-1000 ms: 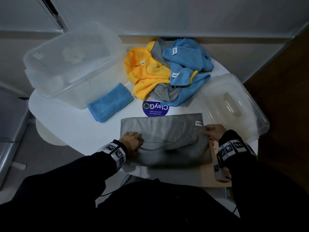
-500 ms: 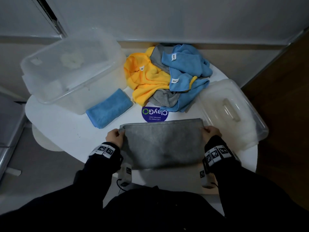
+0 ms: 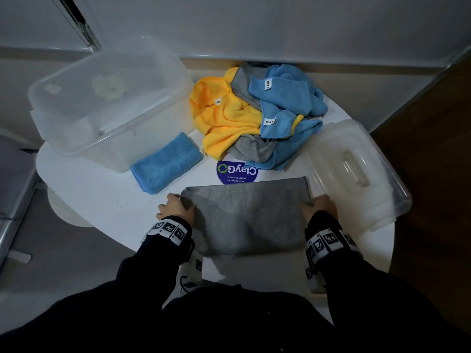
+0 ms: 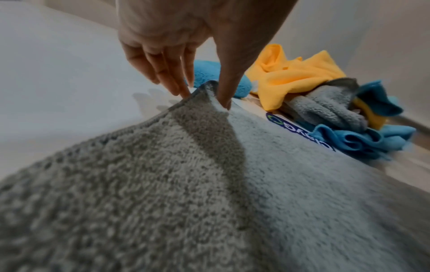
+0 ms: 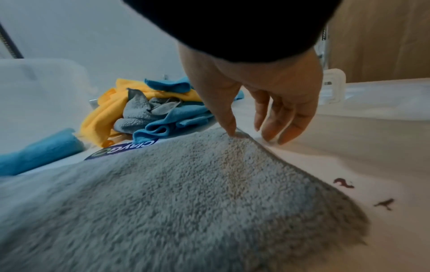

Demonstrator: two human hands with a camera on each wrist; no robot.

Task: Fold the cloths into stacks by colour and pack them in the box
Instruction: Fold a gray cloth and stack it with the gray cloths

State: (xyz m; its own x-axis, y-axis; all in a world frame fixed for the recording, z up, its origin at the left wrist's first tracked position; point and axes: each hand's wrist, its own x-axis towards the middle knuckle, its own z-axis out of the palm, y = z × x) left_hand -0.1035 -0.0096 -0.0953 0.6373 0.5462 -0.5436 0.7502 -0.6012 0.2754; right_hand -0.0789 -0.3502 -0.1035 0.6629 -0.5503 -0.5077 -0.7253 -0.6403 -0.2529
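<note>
The soft, fluffy grey microfibre cloth (image 3: 248, 215) lies folded on the white bench (image 3: 96, 200) between both hands. The left hand (image 3: 175, 207) and the right hand (image 3: 318, 203) each pinch a far corner of it. It looks light and limp, so it is best held at the corners.

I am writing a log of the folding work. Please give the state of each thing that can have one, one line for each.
grey cloth: folded once, far corners lifted
left hand: pinches the left far corner
right hand: pinches the right far corner
blue cloth: folded, lies beside the box
box: open, no cloth inside
lid: off, on the table
cloth pile: unfolded, colours mixed
</note>
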